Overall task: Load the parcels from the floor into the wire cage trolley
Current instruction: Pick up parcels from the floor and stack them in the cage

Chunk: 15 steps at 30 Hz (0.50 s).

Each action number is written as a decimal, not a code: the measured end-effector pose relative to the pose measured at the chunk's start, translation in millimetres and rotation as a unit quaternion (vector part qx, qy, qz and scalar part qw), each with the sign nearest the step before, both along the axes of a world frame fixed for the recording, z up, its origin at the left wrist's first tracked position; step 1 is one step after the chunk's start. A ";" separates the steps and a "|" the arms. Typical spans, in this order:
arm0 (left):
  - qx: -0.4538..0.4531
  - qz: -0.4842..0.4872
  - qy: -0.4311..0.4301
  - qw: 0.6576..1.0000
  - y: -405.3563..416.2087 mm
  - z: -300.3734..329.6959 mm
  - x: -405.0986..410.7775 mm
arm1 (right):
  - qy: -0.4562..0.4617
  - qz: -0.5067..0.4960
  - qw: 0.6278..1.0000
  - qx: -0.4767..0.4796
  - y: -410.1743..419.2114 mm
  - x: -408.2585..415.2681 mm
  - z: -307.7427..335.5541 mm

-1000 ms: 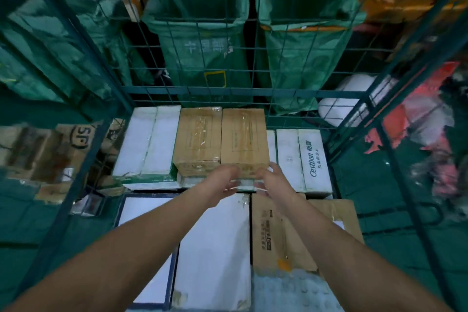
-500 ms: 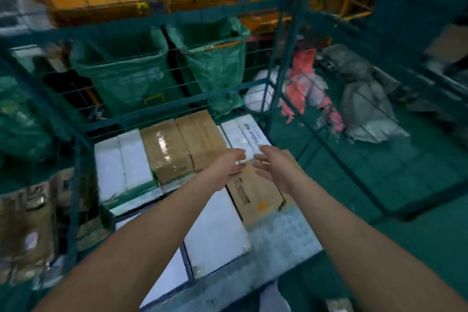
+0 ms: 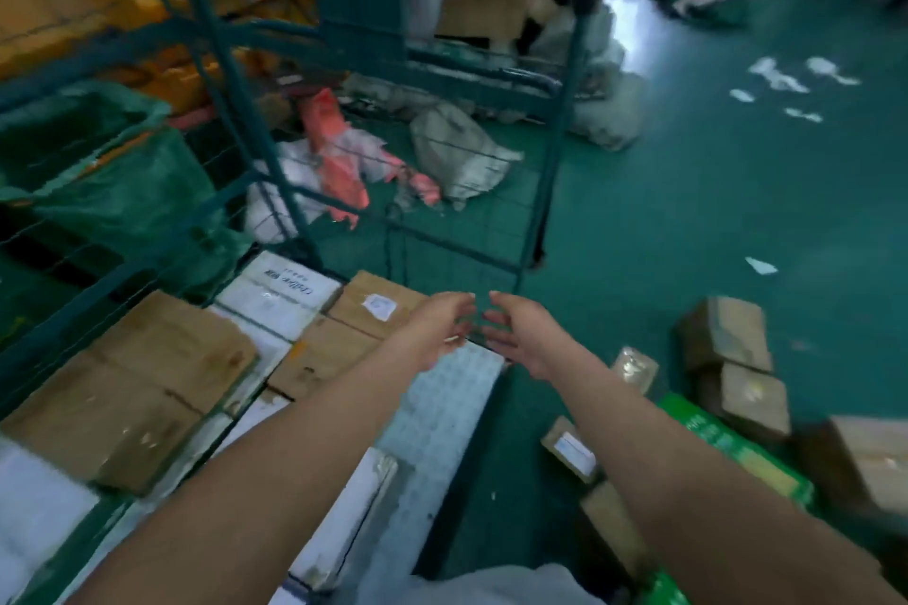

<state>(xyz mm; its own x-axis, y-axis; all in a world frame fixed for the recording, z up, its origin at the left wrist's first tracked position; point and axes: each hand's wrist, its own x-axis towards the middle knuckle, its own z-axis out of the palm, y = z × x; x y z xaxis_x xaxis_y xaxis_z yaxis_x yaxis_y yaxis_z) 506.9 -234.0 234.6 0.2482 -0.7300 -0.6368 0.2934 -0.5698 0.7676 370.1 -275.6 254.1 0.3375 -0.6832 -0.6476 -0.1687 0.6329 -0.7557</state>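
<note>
The green wire cage trolley [image 3: 275,172] fills the left of the head view, with brown cardboard boxes [image 3: 147,383] and white boxes [image 3: 280,295] packed on its floor. My left hand [image 3: 439,327] and my right hand [image 3: 523,332] hover side by side over the trolley's front right corner, fingers relaxed, holding nothing. On the green floor to the right lie parcels: two stacked brown boxes [image 3: 727,334], a small padded packet [image 3: 636,366], a small labelled box [image 3: 570,450], a green carton [image 3: 737,447].
Grey sacks [image 3: 457,152] and a torn red bag [image 3: 339,162] lie on the floor behind the trolley's side mesh. A green sack [image 3: 98,172] hangs behind the trolley. Scraps of white paper [image 3: 781,79] dot the floor far right. A large brown box [image 3: 874,462] sits at the right edge.
The view has swung right, away from the trolley's inside toward the floor parcels. Both hands let go of the brown box placed in the trolley and now hang empty over its corner.
</note>
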 end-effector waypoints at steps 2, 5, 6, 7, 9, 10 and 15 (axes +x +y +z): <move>0.008 -0.050 -0.004 0.999 -23.1 -2.7 -40.2 | 0.014 -0.052 0.999 -0.002 -11.5 -47.6 -3.8; 0.017 -0.116 0.001 0.993 -55.4 -3.5 -103.9 | 0.013 -0.125 0.992 0.004 -23.5 -117.9 -8.5; 0.022 -0.139 0.004 0.990 -65.2 -5.0 -130.2 | 0.017 -0.151 0.988 0.009 -25.3 -145.8 -9.9; 0.024 -0.159 0.002 0.987 -74.0 -5.3 -154.4 | 0.021 -0.176 0.984 0.014 -27.8 -170.1 -12.3; 0.025 -0.197 0.002 0.980 -88.7 -6.9 -198.7 | 0.026 -0.215 0.976 0.021 -32.2 -214.8 -16.9; 0.028 -0.220 0.003 0.975 -97.1 -6.9 -226.4 | 0.027 -0.237 0.971 0.026 -34.5 -242.4 -19.7; 0.031 -0.282 0.001 0.959 -120.9 -8.5 -307.6 | 0.023 -0.286 0.957 0.045 -28.6 -321.5 -21.4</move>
<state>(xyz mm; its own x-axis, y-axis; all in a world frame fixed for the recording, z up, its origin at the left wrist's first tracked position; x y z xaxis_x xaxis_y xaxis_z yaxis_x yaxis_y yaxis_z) 199.4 -354.9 226.1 -0.1765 -0.7082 -0.6836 -0.0745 -0.6829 0.7267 48.6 -304.2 232.7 -0.1054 -0.6886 -0.7175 0.1917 0.6939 -0.6941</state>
